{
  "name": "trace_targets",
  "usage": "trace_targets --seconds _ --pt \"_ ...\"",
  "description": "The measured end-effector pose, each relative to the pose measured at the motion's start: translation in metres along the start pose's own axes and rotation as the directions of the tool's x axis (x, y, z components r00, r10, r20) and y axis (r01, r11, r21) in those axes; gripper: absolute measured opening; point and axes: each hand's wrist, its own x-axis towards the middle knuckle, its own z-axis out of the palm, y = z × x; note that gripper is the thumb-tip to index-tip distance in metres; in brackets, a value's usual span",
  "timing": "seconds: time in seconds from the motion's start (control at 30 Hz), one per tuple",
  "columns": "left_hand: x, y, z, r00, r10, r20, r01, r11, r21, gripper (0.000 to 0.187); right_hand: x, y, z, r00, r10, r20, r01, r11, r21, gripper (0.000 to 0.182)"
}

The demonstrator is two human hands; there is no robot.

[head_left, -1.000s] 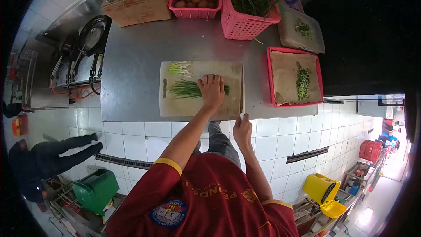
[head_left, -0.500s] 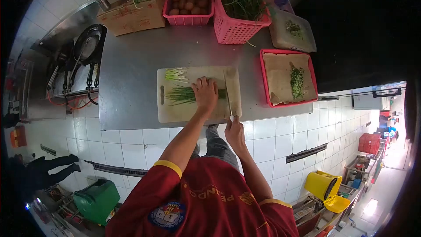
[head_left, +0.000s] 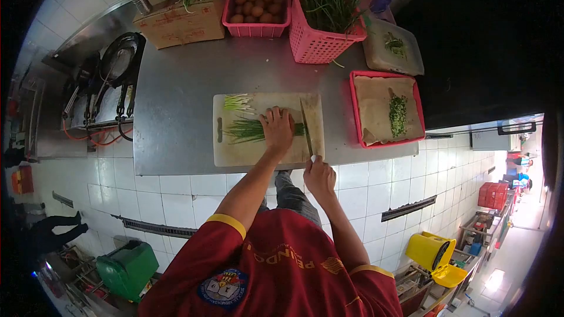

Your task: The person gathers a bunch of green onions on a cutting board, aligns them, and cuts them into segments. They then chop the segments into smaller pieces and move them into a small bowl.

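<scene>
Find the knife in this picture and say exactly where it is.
The knife lies over the right part of the cutting board, held by the right hand, its blade beside the left hand pressing the green onions.

Left arm was extended forward, left hand [head_left: 277, 130] palm-down, fingers spread and pressed flat. Right arm was bent at the elbow, drawn in closer to the torso than the left; right hand [head_left: 320, 176] was closed in a fist-type grip, knuckles up, wrist straight.
</scene>
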Motion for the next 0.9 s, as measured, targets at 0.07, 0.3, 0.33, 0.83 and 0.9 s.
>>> trace_targets --seconds 0.07,0.3,0.33,0.83,0.9 --pt "0.002 0.002 -0.006 1.000 -0.012 0.024 0.012 0.999 -0.029 0.018 0.008 -0.014 -0.024 0.996 0.011 0.089 -0.006 0.998 -0.061 0.034" --pt "0.001 0.000 0.001 0.994 -0.025 0.109 0.021 0.999 0.038 0.026 0.014 -0.034 -0.052 0.975 0.055 0.214 -0.046 0.998 -0.046 0.040" --pt "0.001 0.001 0.001 0.994 -0.023 0.110 0.017 0.999 0.051 0.026 0.011 -0.039 -0.058 0.969 0.059 0.238 -0.046 0.997 -0.062 0.040" --pt "-0.003 -0.001 0.007 0.979 -0.057 0.197 0.057 0.998 0.006 0.027 -0.024 0.002 0.017 0.964 0.151 0.221 -0.132 0.986 -0.097 0.036" --pt "-0.002 -0.001 0.005 0.972 -0.060 0.228 0.068 0.997 -0.026 0.028 -0.004 0.010 0.037 0.970 0.120 0.212 -0.117 0.993 -0.027 0.035"
